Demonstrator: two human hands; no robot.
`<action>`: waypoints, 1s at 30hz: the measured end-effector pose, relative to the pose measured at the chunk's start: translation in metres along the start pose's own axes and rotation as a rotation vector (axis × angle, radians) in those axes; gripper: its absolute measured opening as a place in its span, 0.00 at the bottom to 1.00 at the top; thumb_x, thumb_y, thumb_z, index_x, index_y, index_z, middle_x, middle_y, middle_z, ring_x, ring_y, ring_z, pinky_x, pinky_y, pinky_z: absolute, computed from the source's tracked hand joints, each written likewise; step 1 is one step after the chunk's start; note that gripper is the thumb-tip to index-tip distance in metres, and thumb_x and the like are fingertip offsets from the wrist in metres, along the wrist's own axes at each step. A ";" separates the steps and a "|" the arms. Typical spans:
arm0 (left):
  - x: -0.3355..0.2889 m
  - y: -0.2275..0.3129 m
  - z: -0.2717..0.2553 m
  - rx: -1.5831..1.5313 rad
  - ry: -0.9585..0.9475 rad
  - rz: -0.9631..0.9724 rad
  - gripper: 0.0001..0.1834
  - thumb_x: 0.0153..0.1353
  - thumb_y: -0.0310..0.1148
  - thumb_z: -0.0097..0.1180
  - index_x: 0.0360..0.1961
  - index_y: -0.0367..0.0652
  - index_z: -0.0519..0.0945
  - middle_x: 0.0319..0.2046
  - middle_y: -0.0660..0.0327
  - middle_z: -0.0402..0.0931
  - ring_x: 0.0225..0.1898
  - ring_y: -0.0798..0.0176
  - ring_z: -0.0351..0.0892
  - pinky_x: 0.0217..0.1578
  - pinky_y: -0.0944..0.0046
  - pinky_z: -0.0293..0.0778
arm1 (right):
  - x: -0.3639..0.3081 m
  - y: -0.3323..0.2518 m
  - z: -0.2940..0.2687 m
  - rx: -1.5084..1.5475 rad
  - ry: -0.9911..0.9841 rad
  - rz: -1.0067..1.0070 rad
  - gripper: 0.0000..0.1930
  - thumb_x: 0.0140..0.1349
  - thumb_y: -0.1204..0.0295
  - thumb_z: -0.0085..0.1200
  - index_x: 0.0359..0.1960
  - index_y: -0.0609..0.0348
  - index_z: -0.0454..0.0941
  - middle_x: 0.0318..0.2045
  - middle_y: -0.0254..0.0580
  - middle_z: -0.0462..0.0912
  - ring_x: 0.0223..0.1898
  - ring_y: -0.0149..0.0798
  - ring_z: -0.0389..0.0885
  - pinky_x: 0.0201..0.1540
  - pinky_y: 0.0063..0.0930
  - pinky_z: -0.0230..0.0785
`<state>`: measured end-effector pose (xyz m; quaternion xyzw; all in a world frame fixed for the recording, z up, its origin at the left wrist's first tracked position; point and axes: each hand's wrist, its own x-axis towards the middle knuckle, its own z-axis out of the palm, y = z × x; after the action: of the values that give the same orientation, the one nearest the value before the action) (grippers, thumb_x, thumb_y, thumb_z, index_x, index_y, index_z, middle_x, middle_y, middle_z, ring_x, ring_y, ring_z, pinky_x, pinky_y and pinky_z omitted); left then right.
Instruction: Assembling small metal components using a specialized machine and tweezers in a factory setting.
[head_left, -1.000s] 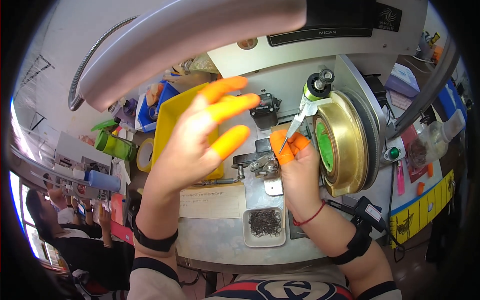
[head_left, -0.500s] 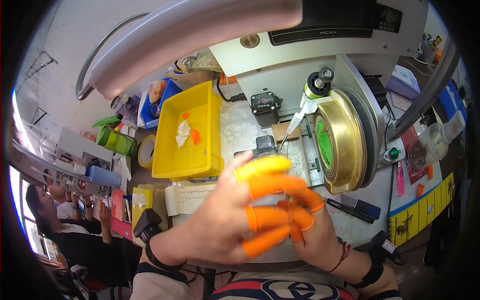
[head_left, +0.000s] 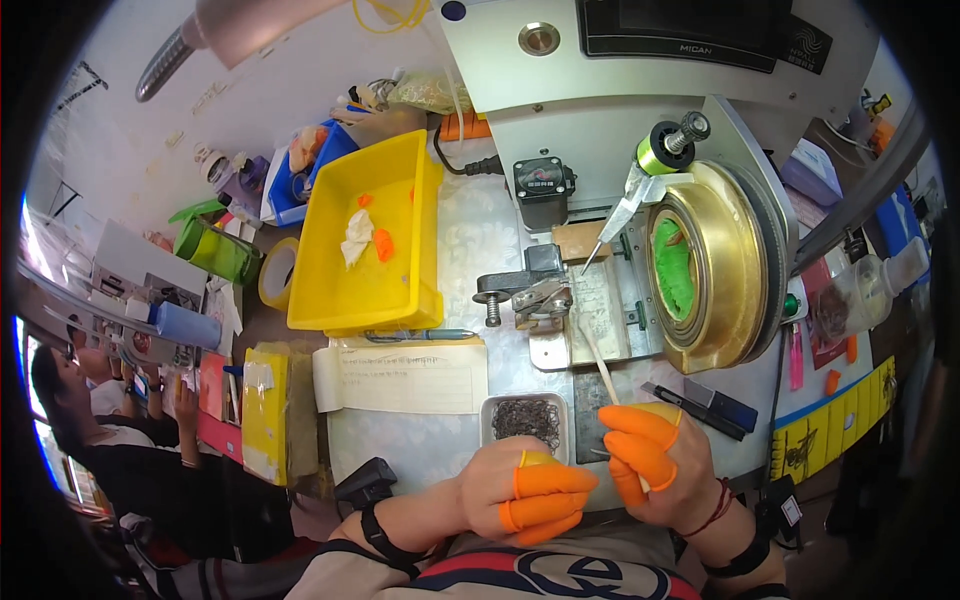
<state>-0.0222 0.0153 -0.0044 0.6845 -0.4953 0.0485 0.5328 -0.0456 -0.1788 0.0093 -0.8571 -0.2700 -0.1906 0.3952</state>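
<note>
My left hand [head_left: 525,492], with orange finger covers, is curled at the near edge of the bench, just below a small grey tray [head_left: 528,420] of dark tiny parts. I see nothing in it. My right hand [head_left: 655,462], also with orange covers, sits close beside it on the right and grips a thin pale stick [head_left: 598,362]. The stick points up toward a metal clamp [head_left: 525,295] on the grey machine bed. A pointed nozzle [head_left: 615,222] hangs above the bed, next to a large brass-coloured wheel [head_left: 712,265] with a green inside.
A yellow bin [head_left: 405,300] with a white rag and orange bits stands at the left of the machine. In front of it lie a pen [head_left: 420,335] and a paper sheet [head_left: 405,380]. A tape roll [head_left: 275,275], green bottle [head_left: 215,250] and a seated person [head_left: 70,400] are further left.
My left hand has dropped from in front of the yellow bin to the near bench edge and curled up. My right hand has pulled back from the nozzle to the near edge.
</note>
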 end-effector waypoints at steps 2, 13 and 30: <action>0.009 -0.005 0.008 0.030 0.053 0.075 0.11 0.40 0.24 0.60 0.29 0.39 0.77 0.33 0.57 0.76 0.20 0.65 0.70 0.19 0.71 0.64 | 0.000 -0.001 -0.004 0.018 -0.022 0.078 0.12 0.44 0.79 0.53 0.34 0.61 0.73 0.40 0.44 0.75 0.37 0.43 0.74 0.38 0.31 0.67; 0.008 -0.007 0.013 0.117 0.059 0.064 0.10 0.40 0.24 0.60 0.28 0.42 0.77 0.33 0.58 0.76 0.20 0.65 0.71 0.20 0.70 0.66 | -0.010 -0.021 -0.028 0.168 0.328 -0.034 0.05 0.49 0.77 0.44 0.30 0.57 0.65 0.32 0.47 0.75 0.27 0.43 0.72 0.30 0.36 0.65; 0.004 -0.011 0.012 0.071 0.141 0.078 0.11 0.40 0.24 0.61 0.29 0.40 0.77 0.34 0.58 0.76 0.18 0.65 0.69 0.20 0.70 0.67 | -0.023 -0.004 0.004 -0.066 0.018 0.009 0.13 0.44 0.73 0.55 0.34 0.59 0.70 0.39 0.47 0.74 0.34 0.47 0.74 0.37 0.37 0.68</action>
<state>-0.0172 0.0026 -0.0145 0.6780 -0.4808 0.1348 0.5395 -0.0655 -0.1808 -0.0029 -0.8691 -0.2562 -0.2051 0.3701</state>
